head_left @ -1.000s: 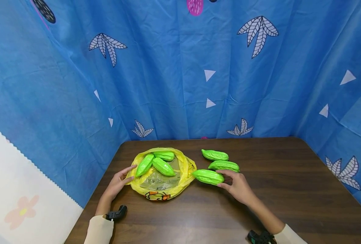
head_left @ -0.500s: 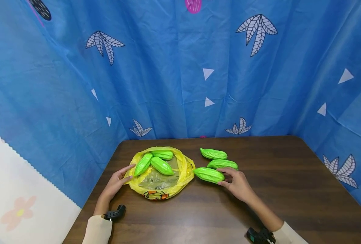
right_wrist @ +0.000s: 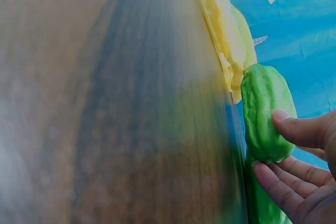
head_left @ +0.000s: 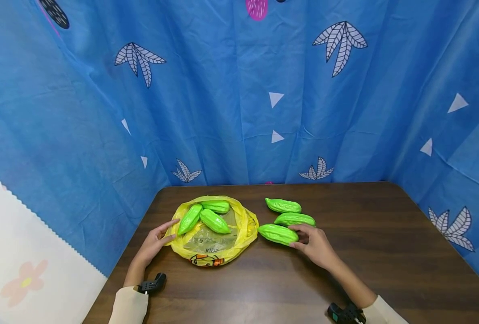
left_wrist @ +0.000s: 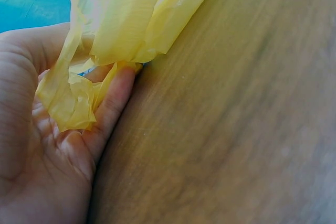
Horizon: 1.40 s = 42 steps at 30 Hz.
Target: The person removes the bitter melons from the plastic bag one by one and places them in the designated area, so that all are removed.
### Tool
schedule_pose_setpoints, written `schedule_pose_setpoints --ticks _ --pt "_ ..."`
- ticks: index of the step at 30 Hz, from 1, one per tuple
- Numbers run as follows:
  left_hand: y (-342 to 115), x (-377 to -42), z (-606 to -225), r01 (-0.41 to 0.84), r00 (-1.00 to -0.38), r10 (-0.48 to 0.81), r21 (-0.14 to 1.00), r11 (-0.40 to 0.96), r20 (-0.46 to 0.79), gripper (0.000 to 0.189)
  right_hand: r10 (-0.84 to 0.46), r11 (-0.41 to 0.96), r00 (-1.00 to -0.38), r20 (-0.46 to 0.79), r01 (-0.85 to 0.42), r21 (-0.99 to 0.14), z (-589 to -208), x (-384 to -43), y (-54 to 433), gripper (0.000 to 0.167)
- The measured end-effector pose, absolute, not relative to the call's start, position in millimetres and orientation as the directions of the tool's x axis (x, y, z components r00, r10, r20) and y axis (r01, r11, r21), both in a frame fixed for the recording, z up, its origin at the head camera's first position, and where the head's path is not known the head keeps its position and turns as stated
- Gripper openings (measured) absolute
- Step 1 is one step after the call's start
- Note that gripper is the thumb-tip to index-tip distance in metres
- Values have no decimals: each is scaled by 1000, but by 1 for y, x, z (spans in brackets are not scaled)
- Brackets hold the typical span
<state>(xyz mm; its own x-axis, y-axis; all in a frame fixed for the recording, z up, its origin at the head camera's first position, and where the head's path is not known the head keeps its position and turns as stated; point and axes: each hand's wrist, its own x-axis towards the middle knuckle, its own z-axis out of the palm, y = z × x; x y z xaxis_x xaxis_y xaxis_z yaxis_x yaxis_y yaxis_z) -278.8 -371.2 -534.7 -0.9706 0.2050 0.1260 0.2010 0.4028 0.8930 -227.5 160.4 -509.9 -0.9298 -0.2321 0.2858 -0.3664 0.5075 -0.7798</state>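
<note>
In the head view, the right hand [head_left: 315, 246] pinches the held gourd [head_left: 278, 234] by its blunt end, thumb on the near side and fingers on the far side. The gourd is over the table [head_left: 239, 297], just beside the right edge of the yellow bag [head_left: 248, 228]. Its long axis runs mostly left to right, the tapered end pointing left at the bag and the blunt end slightly nearer the person. The left hand [head_left: 153, 244] holds the bag's left edge. Three gourds [head_left: 215, 221] lie inside the bag; two loose gourds [head_left: 283, 206] lie beyond the held one, the nearer of them close to the fingers.

In the left wrist view, thin, crumpled plastic sits between thumb and fingers, so the grip looks light. A tug there could slip free, or drag the bag and let its mouth fold in.

In the right wrist view, thumb and fingertips grip only the blunt end, and the far end reaches up toward the bag. Whether it touches the plastic cannot be told. With so much length unsupported, the smooth gourd could swivel or drop, and its leading tip could snag the low rim and push the bag aside.
</note>
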Motion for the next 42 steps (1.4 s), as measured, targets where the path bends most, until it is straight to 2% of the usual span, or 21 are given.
schedule_pose_setpoints --ticks 34,42 --pt "-371 -278 -535 191 -973 198 899 394 120 55 -171 544 -951 256 -308 -781 -508 -233 172 44" --pt "-371 -278 -536 186 -974 196 901 393 116 55 -165 589 -951 262 -308 -747 -507 -232 173 42"
